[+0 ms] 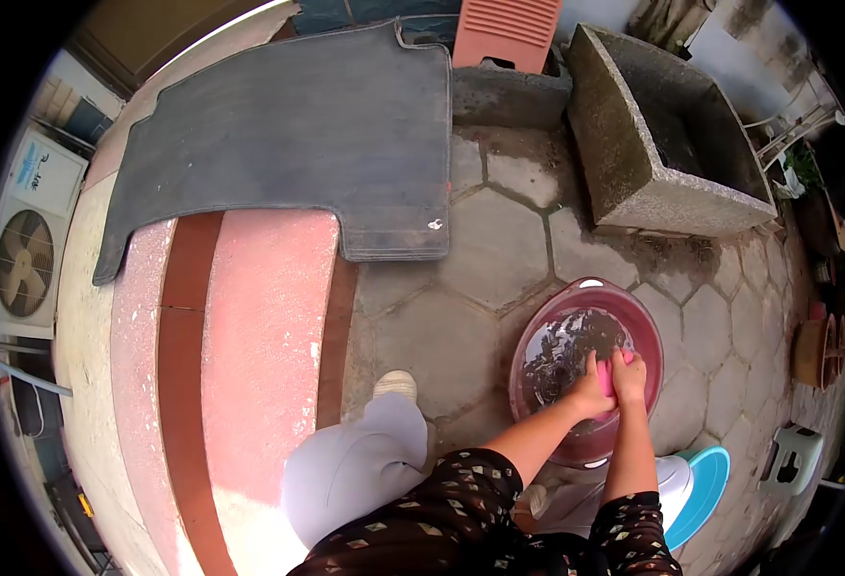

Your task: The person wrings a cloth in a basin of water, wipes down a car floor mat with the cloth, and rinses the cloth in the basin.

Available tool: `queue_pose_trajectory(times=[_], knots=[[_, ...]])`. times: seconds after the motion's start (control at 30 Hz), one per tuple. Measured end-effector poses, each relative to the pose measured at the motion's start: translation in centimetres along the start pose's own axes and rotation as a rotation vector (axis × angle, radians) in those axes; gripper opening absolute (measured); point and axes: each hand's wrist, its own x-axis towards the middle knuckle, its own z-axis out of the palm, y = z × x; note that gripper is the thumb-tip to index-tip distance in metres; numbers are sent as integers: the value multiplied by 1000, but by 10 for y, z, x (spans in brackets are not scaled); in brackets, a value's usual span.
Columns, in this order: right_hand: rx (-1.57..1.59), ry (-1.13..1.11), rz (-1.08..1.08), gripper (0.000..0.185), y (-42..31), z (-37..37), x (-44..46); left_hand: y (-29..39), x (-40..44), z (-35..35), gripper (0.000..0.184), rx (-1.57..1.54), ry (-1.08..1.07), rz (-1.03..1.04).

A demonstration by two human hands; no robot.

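A dark red plastic basin [654, 331] stands on the paving in front of me, holding dark water [557, 350] with bright reflections. Over its near right part, my left hand [589, 392] and my right hand [629, 372] are closed together around a bright pink cloth or sponge [606, 378]; I cannot tell which. Most of the pink piece is hidden by my fingers. Both forearms reach over the basin's near rim.
A dark grey mat [297, 125] lies over pink steps [264, 317] on the left. At the back are a stone trough [624, 144] and a ribbed pink washboard [507, 34]. A turquoise basin [715, 480] and a pale stool [792, 461] stand at right.
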Motion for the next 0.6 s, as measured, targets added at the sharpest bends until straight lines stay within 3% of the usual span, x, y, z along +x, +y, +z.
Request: queue_pose_trajectory(times=[0.03,0.1,0.17,0.23,0.3,0.33,0.43,0.47,0.5,0.57,0.6], knots=[[0,-8,-12,46,4,1,6,-7,5,3,115,-99,-25,106],[-16,-176,47,49,15,2,16,-8,5,-6,117,-285,-167,88],[4,-299,153,54,-20,-19,3,-1,0,-18,108,-237,-237,-21],[489,-526,344,44,-8,-21,8,-9,6,-13,103,-231,-215,16],[834,-600,317,41,5,-24,1,-9,8,-17,99,-193,-217,103],[877,-550,218,38,19,-20,1,5,-5,-28,93,-235,-236,-11],[1311,-522,158,51,43,-15,-7,22,-24,-38,76,-390,-198,35],[1426,-564,126,62,54,-10,-8,2,-4,-18,58,-545,-286,100],[1427,-573,125,62,55,-7,-11,4,-8,-22,58,-546,-278,99],[1626,-646,18,69,56,-3,-13,13,-18,-27,42,-762,-523,-20],[1604,-612,-74,72,40,-8,-20,17,-23,-26,36,-747,-496,-16]])
